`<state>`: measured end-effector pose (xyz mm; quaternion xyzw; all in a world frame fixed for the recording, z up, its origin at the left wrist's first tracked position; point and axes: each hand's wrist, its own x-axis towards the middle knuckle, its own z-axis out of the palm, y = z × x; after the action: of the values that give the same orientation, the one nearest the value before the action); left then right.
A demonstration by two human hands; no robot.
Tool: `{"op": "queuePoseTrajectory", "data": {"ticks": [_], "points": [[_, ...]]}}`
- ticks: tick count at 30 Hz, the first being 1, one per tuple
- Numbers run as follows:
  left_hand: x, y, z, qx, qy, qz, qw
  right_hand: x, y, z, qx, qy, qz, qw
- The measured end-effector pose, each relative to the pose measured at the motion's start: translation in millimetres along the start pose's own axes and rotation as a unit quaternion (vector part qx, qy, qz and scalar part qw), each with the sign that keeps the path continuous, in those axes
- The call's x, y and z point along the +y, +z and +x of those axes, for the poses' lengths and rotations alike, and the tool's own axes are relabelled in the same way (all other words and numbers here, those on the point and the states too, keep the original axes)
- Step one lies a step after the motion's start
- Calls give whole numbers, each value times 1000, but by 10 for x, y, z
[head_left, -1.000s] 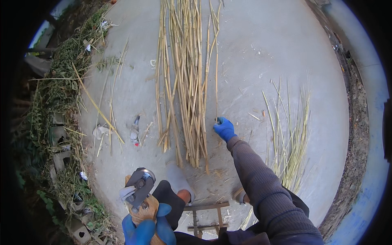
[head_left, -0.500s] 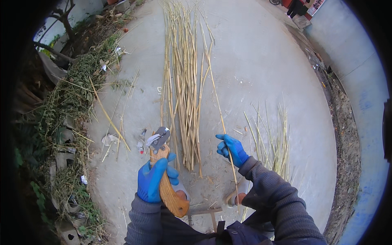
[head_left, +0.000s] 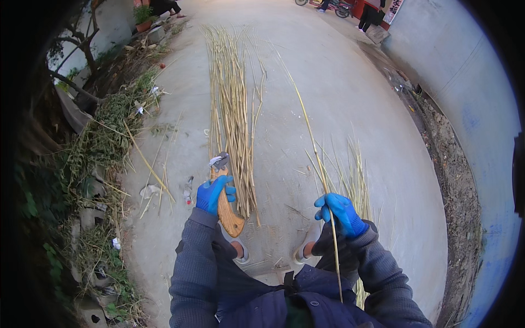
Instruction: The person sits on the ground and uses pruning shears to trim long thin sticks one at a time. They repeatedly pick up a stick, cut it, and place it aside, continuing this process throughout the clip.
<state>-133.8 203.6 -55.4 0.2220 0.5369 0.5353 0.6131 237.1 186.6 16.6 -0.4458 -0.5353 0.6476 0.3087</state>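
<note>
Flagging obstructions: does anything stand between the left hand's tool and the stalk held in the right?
Nothing visible stands between the tool in the left hand and the stalk in the right hand; the larger stalk pile lies on the ground.

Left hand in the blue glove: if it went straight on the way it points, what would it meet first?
Likely the long bundle of thin tan stalks on the grey ground, beyond the blue-gloved left hand and its wooden-handled metal cutter. Height is unclear; it may pass above.

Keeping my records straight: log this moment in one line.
left hand: wooden-handled tool; right hand: long stalk; ahead: stalk bundle; right side: thinner stalks
</note>
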Motion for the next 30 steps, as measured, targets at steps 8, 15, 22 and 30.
{"op": "queuePoseTrajectory", "data": {"ticks": [8,15,22,30], "points": [[-212,420,-1180,-184,-73,152,968,127,-171,403,84,8,-18,996],[-157,618,-2153,-303,-186,255,899,-236,-169,587,116,-83,15,990],[-267,553,-2472,-335,-221,309,863,-464,-219,646,165,-111,7,980],[-308,532,-2541,-323,-211,308,870,-475,-197,628,176,-138,-3,975]]}}
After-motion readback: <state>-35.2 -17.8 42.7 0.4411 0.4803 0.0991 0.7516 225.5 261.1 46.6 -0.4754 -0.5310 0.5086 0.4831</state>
